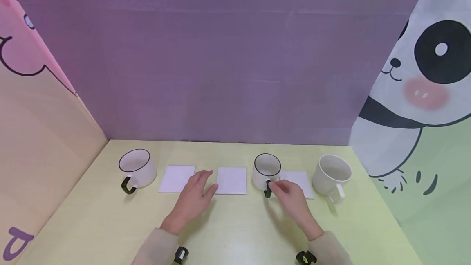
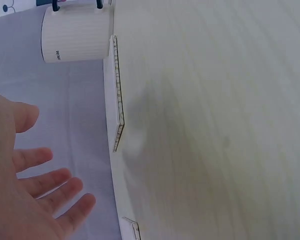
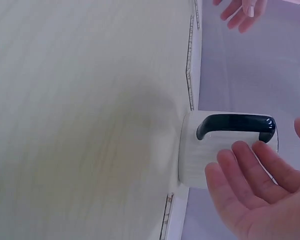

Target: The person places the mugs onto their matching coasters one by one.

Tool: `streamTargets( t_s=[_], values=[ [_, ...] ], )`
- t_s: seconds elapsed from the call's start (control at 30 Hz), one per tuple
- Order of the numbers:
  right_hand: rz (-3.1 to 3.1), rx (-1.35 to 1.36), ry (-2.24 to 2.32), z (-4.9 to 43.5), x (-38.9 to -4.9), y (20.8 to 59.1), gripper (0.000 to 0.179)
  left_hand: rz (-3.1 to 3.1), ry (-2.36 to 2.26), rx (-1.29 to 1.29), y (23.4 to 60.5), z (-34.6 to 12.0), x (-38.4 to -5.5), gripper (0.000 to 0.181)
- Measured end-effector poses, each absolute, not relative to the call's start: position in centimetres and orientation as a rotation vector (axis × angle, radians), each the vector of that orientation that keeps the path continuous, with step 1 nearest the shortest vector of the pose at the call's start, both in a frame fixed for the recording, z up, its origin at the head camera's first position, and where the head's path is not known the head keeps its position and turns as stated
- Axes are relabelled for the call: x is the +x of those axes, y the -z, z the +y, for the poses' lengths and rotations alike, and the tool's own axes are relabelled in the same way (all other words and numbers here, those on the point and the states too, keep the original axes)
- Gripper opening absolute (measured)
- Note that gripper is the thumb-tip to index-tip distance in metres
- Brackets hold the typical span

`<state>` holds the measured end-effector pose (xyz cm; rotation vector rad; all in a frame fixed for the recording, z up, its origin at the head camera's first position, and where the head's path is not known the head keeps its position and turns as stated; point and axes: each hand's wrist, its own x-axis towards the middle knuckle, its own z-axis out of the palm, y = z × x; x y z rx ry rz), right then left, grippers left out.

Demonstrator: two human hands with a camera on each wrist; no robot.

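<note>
Right hand [image 1: 292,203] looks loose at the mug handle [image 1: 268,194]; hook it fully for steadier control imo. Left hand [image 1: 191,201] spread, empty.

- Looks like a small staged booth; which kind of building holds it cannot be told.
- A creased purple sheet [image 1: 228,60] closes the back.
- The side walls [image 1: 48,146] carry a cartoon pink figure [image 1: 25,50] at left, a panda [image 1: 427,93] at right.
- A pale table [image 1: 235,230] spans the space between.
- Mugs [image 1: 260,178] and white squares [image 1: 231,180] sit in one row across it.
</note>
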<state>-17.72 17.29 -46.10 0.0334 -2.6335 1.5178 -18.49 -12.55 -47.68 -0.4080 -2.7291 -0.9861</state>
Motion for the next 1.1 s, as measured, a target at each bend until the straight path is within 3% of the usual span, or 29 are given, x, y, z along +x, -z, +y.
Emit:
streamTargets(
  t_s=[1.1],
  values=[
    [-2.408,-0.161,-2.082,15.7,-18.8,47.2,0.020,-2.828,1.002,-0.418,48.1,-12.1,-21.2,0.044]
  ],
)
